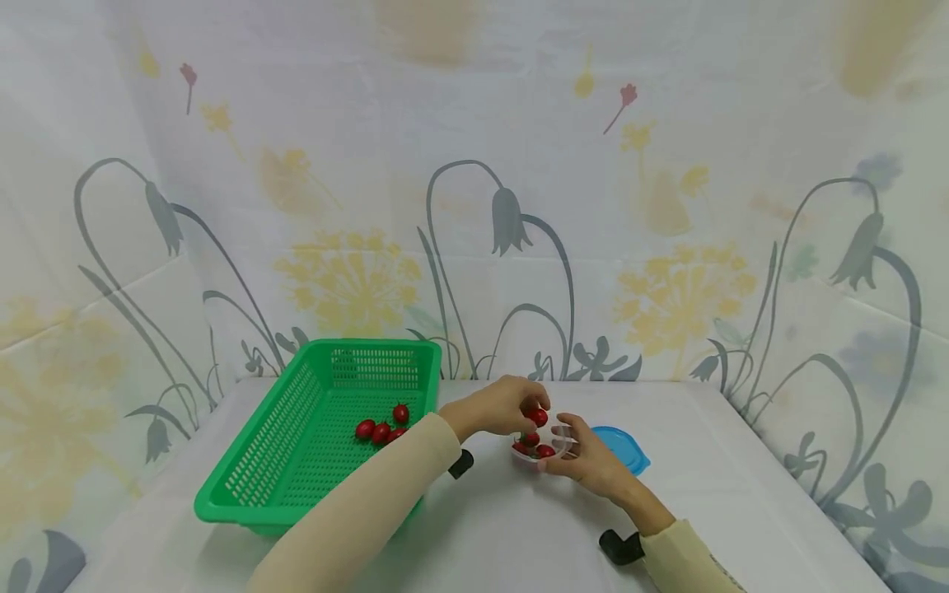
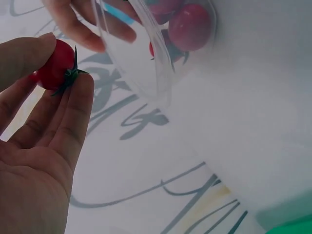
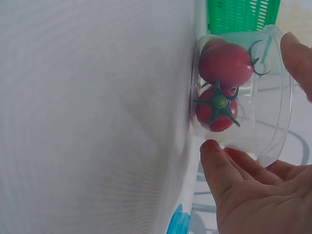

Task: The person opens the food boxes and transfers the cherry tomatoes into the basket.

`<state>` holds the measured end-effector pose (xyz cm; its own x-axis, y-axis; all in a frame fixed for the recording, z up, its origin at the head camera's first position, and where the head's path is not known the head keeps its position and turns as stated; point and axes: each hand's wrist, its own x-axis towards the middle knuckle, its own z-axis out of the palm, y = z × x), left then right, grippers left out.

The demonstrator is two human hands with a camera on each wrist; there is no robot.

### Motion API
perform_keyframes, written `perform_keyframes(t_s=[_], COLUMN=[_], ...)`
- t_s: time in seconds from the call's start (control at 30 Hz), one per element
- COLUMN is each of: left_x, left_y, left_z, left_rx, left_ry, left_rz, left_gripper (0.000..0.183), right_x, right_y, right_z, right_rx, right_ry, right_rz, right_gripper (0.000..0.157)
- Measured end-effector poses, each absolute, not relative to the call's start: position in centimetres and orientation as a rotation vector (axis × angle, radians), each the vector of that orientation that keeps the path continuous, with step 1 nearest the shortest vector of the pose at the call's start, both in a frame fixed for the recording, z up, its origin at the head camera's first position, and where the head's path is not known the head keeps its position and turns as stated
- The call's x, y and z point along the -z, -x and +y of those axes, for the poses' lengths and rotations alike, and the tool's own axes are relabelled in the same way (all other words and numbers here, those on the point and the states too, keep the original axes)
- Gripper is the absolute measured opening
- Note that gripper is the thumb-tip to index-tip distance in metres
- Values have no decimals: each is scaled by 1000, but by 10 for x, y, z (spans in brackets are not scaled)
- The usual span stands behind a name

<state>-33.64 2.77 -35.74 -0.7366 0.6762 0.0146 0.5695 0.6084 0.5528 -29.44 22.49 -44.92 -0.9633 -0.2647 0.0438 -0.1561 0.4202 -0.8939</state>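
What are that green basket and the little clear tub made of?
The green basket looks like moulded plastic, slightly glossy: even colour, regular slots. The clear tub is probably thin, shiny plastic, since tomatoes show through its walls and its rim catches light.

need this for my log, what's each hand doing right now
Left hand: holding a red tomato in its fingertips.
Right hand: holding the clear container.

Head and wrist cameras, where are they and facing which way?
Head: worn there, facing forward and down at left hand, right hand and green basket; sleeves show.
Left wrist: worn there, facing left hand pinching cherry tomato; right hand's fingers show.
Right wrist: worn there, facing right hand and clear container.
Wrist views share the container.
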Motion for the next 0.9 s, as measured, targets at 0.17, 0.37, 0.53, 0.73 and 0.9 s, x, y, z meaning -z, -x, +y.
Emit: perform_keyframes(t_s=[0.17,0.37,0.53,0.73,0.9], left_x=[347,333,326,322,321], left_y=[328,318,316,315,314], left_z=[11,-13,-34,-59,-78], left_rx=[-774,-796,-828,-837,-864], left_ry=[-1110,-1162,-1165,-1154,-1123], left_rz=[2660,2683,2694,2729,2752], left_gripper=[23,21,22,24,24], right_x=[450,450,451,451,448], right_y=[294,293,293,293,292], right_z=[225,224,223,223,224], right_rx=[1580,1572,1569,1573,1596], right_ry=[377,347,303,342,367], right_rz=[2579,2596,2593,2586,2576], right_gripper=[88,89,93,91,89])
